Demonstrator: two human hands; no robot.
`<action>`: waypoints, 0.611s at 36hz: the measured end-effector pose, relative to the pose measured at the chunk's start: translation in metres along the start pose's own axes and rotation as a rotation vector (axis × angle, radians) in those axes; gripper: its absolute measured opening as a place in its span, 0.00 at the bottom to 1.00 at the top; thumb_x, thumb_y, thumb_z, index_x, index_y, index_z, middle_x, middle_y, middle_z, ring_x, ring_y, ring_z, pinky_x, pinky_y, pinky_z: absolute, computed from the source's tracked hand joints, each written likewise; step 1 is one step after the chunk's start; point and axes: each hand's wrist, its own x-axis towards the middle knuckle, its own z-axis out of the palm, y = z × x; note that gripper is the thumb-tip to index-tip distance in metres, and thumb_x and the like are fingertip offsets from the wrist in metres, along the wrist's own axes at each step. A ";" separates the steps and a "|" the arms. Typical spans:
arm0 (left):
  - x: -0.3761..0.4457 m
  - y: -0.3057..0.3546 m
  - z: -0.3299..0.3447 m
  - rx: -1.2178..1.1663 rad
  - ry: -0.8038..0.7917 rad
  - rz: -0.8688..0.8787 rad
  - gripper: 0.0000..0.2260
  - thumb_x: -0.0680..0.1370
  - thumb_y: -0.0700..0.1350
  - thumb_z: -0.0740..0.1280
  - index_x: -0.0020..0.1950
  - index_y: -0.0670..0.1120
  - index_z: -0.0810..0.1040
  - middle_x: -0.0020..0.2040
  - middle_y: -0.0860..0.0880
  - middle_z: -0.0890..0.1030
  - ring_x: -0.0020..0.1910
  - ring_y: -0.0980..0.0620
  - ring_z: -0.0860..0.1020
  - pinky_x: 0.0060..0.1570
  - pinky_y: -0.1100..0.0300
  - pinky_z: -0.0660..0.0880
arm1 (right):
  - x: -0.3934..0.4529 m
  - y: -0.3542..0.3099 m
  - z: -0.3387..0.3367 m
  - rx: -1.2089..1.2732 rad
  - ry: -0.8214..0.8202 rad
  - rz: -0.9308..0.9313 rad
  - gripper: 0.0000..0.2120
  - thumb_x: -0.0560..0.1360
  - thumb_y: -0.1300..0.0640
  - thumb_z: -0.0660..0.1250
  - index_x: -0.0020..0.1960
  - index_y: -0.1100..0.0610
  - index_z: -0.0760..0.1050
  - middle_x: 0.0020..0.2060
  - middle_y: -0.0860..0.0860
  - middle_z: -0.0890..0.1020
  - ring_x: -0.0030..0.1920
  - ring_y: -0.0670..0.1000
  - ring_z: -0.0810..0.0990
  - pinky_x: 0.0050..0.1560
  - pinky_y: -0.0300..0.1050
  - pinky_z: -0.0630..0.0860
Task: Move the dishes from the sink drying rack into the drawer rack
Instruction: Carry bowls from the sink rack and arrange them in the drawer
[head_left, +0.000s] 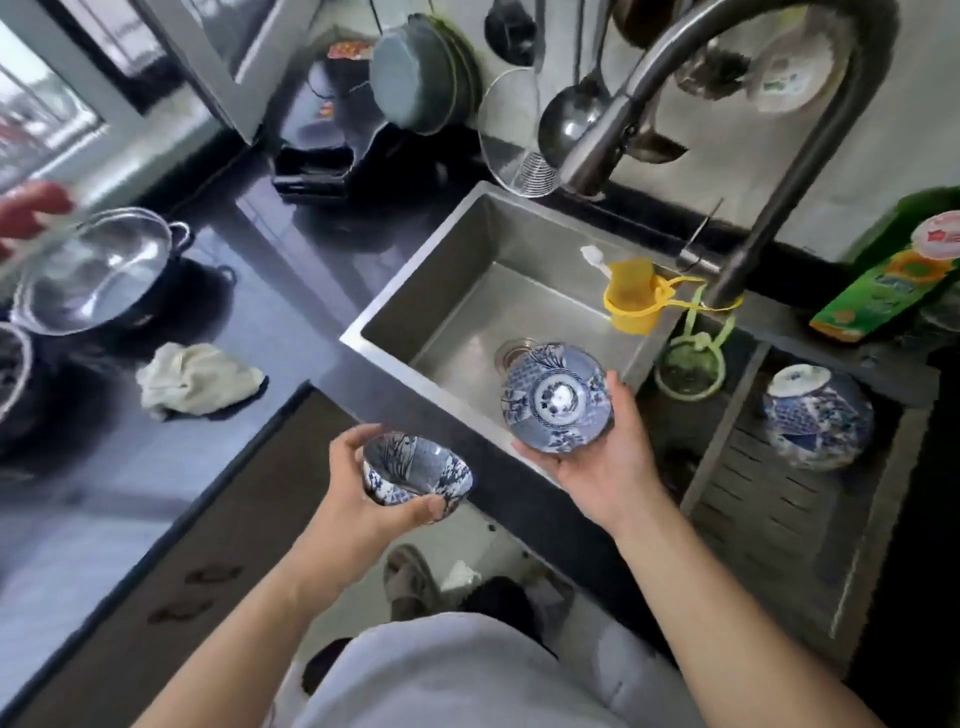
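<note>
Left hand (363, 493) curled around small blue-white bowl (418, 470), rim up, nothing inside, held off the front edge of the dark surface (249, 291). Right hand (597, 462) palm up, fingers cupping second patterned bowl (556, 402), foot facing camera, over the sink (467, 291) front edge. Third bowl (818, 418) upside down on the slatted drying rack (769, 499) at the right. Crumpled cloth (195, 379) near the surface front edge. Yellow cup (631, 296) hangs off the faucet (727, 156). Green bottle (893, 275) at the far right, label blurred, unreadable. Glass lid (88, 270) at the left edge, cut off.
</note>
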 end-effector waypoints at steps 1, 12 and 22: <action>-0.016 -0.011 -0.011 -0.018 0.041 -0.040 0.40 0.67 0.44 0.80 0.71 0.53 0.61 0.63 0.53 0.73 0.52 0.69 0.79 0.47 0.73 0.75 | 0.001 0.015 0.007 -0.041 -0.030 0.046 0.31 0.76 0.33 0.59 0.71 0.51 0.75 0.64 0.57 0.82 0.65 0.63 0.79 0.58 0.65 0.79; -0.166 -0.128 -0.105 -0.275 0.444 -0.123 0.47 0.60 0.55 0.81 0.75 0.58 0.61 0.65 0.58 0.72 0.55 0.71 0.76 0.47 0.73 0.73 | -0.056 0.163 0.080 -0.455 -0.179 0.326 0.30 0.80 0.33 0.52 0.64 0.53 0.80 0.60 0.58 0.84 0.57 0.61 0.84 0.60 0.67 0.75; -0.402 -0.306 -0.169 -0.551 0.743 -0.117 0.50 0.52 0.61 0.85 0.71 0.69 0.65 0.68 0.50 0.77 0.63 0.53 0.80 0.67 0.51 0.74 | -0.158 0.370 0.090 -0.547 -0.450 0.481 0.29 0.82 0.37 0.53 0.70 0.54 0.77 0.69 0.59 0.78 0.65 0.63 0.79 0.51 0.60 0.82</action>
